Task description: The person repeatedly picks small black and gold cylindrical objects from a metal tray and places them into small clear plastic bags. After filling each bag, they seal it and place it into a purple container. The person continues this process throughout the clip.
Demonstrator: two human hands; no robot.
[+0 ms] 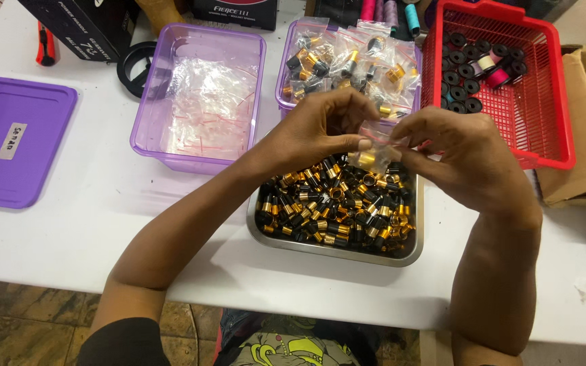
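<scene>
Purple bins point(198, 102), red basket point(510, 88) behind tray point(334, 247)

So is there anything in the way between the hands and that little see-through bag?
No, nothing visible. The left hand and right hand both pinch the small clear plastic bag directly, above the metal tray of black and gold cylinder parts.

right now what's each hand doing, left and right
Left hand: closed, pinching the small clear bag above the steel tray.
Right hand: closed, pinching the same bag's other side.
</scene>
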